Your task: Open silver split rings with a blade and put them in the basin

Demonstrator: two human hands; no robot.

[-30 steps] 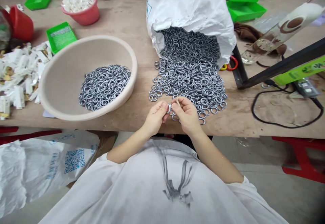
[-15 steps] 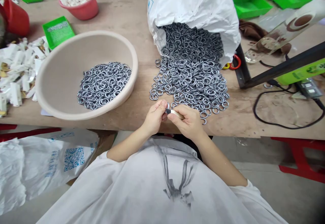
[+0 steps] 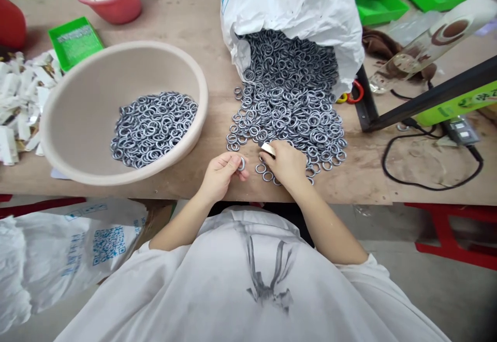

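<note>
Between the thumb and fingers of my left hand is a grey ring, near the table's front edge. My right hand grips a small pale-handled tool with a dark tip; its exact kind is too small to make out. That hand rests at the near edge of a spread pile of grey rings, which spills from a white sack. To the left stands a wide beige basin holding many similar rings.
White plastic pieces are heaped at the far left. Behind the basin are a green tray and a pink tub of white parts. A black metal frame, a cable and a clear bottle stand at right.
My hands have come apart. The left has moved left with a ring in its fingers; the right has shifted up towards the pile with the tool. The view has shifted slightly.
</note>
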